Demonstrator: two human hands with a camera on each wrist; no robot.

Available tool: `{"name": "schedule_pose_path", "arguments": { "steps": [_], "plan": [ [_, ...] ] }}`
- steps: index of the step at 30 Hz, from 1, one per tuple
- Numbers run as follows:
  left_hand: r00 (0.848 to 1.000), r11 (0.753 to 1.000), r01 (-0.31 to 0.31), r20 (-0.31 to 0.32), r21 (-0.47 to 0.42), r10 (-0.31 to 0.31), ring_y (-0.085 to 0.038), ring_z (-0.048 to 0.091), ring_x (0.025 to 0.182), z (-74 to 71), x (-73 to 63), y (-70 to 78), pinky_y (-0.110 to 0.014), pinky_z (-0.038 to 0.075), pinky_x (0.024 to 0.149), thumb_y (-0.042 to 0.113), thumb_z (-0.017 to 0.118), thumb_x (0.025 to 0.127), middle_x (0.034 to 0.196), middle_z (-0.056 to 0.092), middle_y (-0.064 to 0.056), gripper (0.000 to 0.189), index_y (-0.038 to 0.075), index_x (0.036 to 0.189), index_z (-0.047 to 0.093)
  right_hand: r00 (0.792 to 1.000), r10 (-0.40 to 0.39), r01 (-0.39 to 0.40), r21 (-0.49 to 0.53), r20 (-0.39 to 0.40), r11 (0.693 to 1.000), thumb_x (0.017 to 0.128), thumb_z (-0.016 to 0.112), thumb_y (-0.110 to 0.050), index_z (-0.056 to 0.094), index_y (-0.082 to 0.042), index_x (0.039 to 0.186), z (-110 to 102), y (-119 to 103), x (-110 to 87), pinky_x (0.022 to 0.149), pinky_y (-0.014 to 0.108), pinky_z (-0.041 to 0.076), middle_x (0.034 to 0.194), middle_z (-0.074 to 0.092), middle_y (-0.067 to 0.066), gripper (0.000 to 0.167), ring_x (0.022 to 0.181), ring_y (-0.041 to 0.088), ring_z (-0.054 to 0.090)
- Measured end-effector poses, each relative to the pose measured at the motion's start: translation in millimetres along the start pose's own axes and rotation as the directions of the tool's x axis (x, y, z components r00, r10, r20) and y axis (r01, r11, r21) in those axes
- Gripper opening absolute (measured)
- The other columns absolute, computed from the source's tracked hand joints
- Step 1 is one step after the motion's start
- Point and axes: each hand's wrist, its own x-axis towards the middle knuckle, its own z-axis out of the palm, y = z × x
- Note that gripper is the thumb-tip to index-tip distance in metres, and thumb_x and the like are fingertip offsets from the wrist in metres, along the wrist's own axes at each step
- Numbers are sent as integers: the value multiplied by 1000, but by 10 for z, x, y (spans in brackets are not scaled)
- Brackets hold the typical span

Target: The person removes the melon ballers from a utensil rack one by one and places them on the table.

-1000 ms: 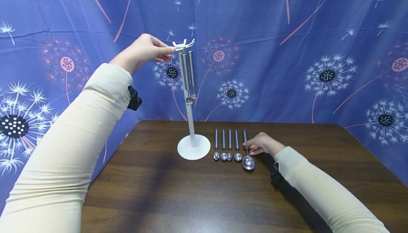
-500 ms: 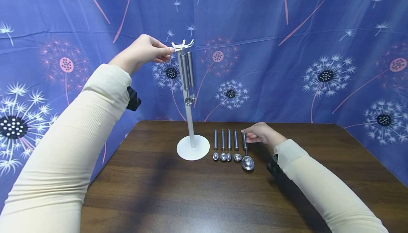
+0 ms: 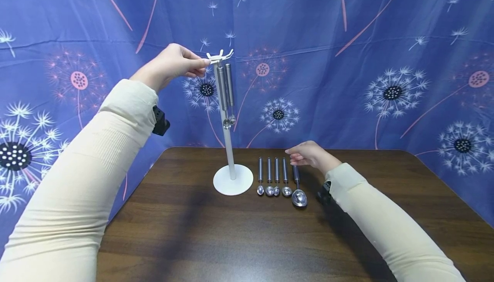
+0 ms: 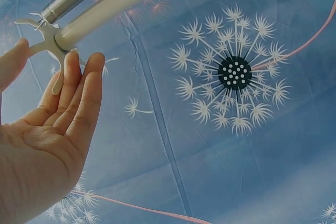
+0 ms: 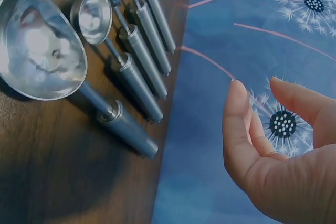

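Note:
At the top of a white utensil stand (image 3: 227, 140), my left hand (image 3: 175, 64) pinches the hooked head between thumb and fingers. In the left wrist view, the thumb meets one hook arm (image 4: 38, 49) and the fingertips lie by another. Two small metal utensils (image 3: 224, 88) with grey handles hang from the hooks. My right hand (image 3: 310, 155) hovers over the handle end of a steel ladle (image 3: 299, 197) lying on the table. In the right wrist view its thumb and forefinger are apart, with nothing between them. The ladle is the rightmost and largest in a row.
Left of the ladle, several smaller metal utensils (image 3: 276, 172) lie side by side, handles toward the back edge. The stand's round white base (image 3: 221, 183) stands on the wooden table (image 3: 239, 239). A blue dandelion-print cloth (image 3: 324, 59) hangs close behind.
My right hand has let go of the ladle handle, slid up past its end and lifted slightly to the left. My left hand has stayed on the stand's head.

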Motion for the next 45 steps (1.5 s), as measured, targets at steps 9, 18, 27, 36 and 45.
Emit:
{"name": "schedule_pose_path", "arguments": {
  "steps": [9,18,27,36,45],
  "plan": [
    [1000,1000,-4,15,-6,4,-6,64,88,-34,-8,22,-35,46,106,35,64,93,73,67,12,52,-1,130,57,997,-65,66,65,-29,996,95,60,-8,44,13,134,84,-143,53,88,31,58,87,60,5,48,68,10,65],
    [1000,1000,9,24,17,-10,-7,64,92,-35,-1,33,-34,47,106,38,64,92,76,67,13,55,1,132,57,995,-96,98,140,-21,985,96,60,-9,45,8,138,256,-341,29,89,29,58,111,54,11,48,77,11,64],
    [1000,999,10,26,35,-11,-8,64,93,-22,2,39,-33,47,105,39,63,93,75,66,13,54,0,131,57,981,-196,194,165,-2,967,97,60,-16,47,1,138,451,-561,16,93,33,57,127,57,19,46,89,18,67],
    [1000,1000,9,17,4,-9,-6,65,86,-7,15,20,-23,53,92,37,66,91,73,68,11,53,-1,127,60,971,-237,234,206,-9,950,98,59,-16,48,-6,140,578,-726,-28,104,42,49,137,55,18,45,124,32,56],
    [1000,1000,14,-1,-15,-14,-6,66,86,-18,2,23,-31,49,103,36,68,90,73,68,11,49,1,124,62,935,-355,346,297,-24,890,96,61,-9,48,-3,140,765,-1033,-104,106,35,48,138,54,17,46,125,28,56]
  ]
}}
